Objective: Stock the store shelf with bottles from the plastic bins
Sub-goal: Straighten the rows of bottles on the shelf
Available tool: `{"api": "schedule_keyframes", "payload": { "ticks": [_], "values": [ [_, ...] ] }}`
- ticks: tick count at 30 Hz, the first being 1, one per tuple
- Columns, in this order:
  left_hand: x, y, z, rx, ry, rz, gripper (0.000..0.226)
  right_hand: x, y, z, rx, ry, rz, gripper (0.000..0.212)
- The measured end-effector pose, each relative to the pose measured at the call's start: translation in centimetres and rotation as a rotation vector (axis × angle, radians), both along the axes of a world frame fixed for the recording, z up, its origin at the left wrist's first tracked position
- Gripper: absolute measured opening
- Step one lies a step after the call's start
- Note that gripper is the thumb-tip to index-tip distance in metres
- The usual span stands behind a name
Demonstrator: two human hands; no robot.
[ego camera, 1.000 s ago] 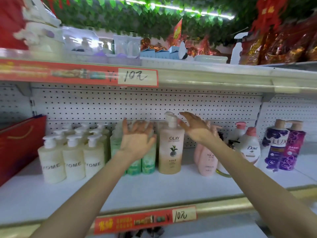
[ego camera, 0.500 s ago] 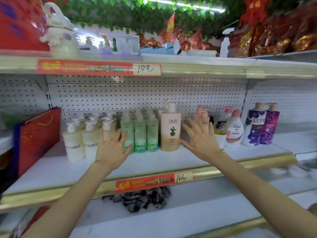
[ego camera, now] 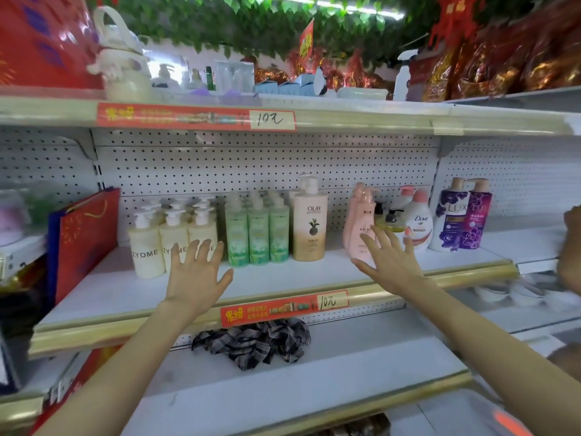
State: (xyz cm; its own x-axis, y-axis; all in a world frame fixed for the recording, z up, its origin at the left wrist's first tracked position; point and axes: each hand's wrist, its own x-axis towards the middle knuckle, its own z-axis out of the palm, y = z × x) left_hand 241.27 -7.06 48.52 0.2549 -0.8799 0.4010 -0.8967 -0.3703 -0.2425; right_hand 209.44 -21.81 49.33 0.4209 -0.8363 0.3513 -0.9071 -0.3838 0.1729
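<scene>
The middle shelf (ego camera: 283, 278) carries rows of bottles: cream ZYOME pump bottles (ego camera: 146, 250), green bottles (ego camera: 258, 237), a tall OLAY bottle (ego camera: 309, 226), pink bottles (ego camera: 361, 226), a Dove bottle (ego camera: 419, 226) and two purple LUX bottles (ego camera: 462, 218). My left hand (ego camera: 196, 275) hovers with fingers spread in front of the ZYOME bottles, holding nothing. My right hand (ego camera: 391, 262) is spread open before the pink bottles, also empty. No plastic bin is visible.
A red gift bag (ego camera: 85, 237) stands at the shelf's left end. A checked cloth (ego camera: 254, 341) lies on the lower shelf. The upper shelf (ego camera: 345, 116) holds boxes and red packets. Another person's hand (ego camera: 570, 247) shows at the right edge.
Both of my hands have drawn back from the bottles toward the shelf's front edge, and the view has pulled away, showing the lower shelf. Nothing was picked up.
</scene>
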Motion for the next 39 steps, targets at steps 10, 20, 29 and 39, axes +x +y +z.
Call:
{"api": "schedule_keyframes", "payload": {
  "ticks": [10,20,29,39],
  "values": [
    [-6.7,-6.7,1.2,-0.045,0.094,-0.057,0.062,-2.3,-7.6,1.2,0.111,-0.162,0.081,0.066],
    [-17.7,-21.2,4.8,-0.137,0.251,-0.297,0.058,-3.7,-20.2,7.0,0.274,-0.634,0.284,0.028],
    [-23.5,-32.0,6.3,-0.182,0.836,-0.457,0.061,-3.1,-27.4,8.6,0.422,-0.8,0.358,0.041],
    [-23.2,-35.4,5.2,-0.282,0.859,-0.366,0.042,-3.0,-31.1,7.5,0.548,-0.857,0.45,0.037]
  ]
}}
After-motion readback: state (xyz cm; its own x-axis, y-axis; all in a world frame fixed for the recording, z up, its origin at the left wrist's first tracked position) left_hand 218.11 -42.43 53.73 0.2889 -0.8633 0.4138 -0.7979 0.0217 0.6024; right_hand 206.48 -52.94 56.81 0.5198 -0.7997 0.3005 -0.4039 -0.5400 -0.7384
